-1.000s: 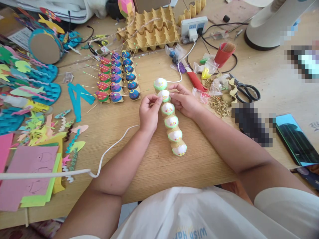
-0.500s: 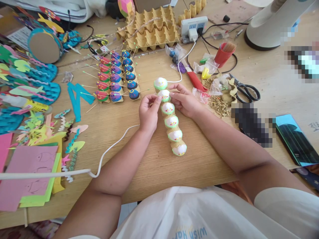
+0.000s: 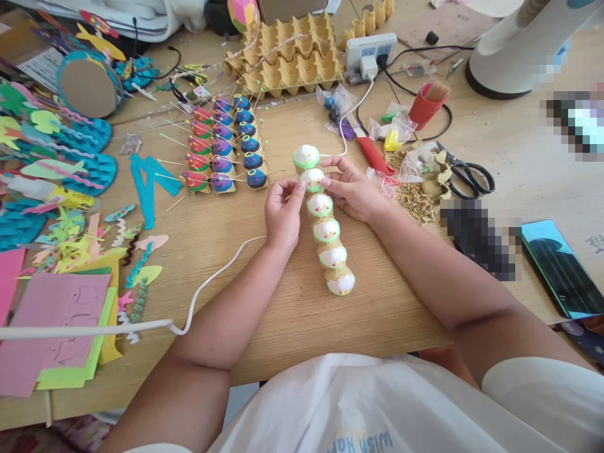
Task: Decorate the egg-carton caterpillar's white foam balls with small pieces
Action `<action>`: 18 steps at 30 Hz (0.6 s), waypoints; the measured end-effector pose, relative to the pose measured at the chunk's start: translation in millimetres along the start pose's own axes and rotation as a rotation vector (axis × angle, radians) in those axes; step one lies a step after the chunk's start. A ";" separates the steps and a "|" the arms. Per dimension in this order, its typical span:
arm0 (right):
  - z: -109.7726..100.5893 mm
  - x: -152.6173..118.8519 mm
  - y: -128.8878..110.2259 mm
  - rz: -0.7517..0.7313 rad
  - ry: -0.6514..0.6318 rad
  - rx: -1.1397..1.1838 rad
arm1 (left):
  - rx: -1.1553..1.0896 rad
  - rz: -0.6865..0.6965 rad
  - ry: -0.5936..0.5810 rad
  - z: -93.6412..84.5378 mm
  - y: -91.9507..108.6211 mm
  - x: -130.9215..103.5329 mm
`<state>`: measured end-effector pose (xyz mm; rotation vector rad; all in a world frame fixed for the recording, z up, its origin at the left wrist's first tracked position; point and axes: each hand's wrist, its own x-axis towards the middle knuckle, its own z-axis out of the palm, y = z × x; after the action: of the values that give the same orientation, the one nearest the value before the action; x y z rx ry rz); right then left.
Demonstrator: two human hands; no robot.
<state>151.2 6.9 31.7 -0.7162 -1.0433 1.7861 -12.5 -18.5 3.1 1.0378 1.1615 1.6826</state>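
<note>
A strip of egg-carton cups (image 3: 326, 231) stands before me on the table, running from near the middle toward my body. Each cup carries a white cap edged in light green, and most show small red and yellow marks. My left hand (image 3: 284, 211) has its thumb and curled fingers against the left side of the second cup from the far end. On the opposite side of that cup, my right hand (image 3: 352, 189) presses with thumb and fingertips, its other fingers bent behind. Anything tiny between the fingertips is too small to make out.
Painted egg-cup strips (image 3: 223, 148) with pins stand behind to the left. Paper cutouts and coloured sheets (image 3: 56, 314) cover the left side. Scissors (image 3: 469, 173), a red cup (image 3: 428, 107), a power strip (image 3: 371, 47) and a phone (image 3: 564, 267) lie to the right. A white cable (image 3: 202, 283) crosses my left arm.
Both hands stay at the second cup. My right thumb has shifted slightly on it; the whole view has moved a little.
</note>
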 end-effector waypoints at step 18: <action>-1.2 1.5 -0.1 0.011 0.093 -0.035 | 0.005 0.007 0.007 -5.5 -9.9 5.3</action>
<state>151.6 8.8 31.2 -0.8205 -1.0120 1.7306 -17.7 -12.7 -6.8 1.0407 1.1679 1.6911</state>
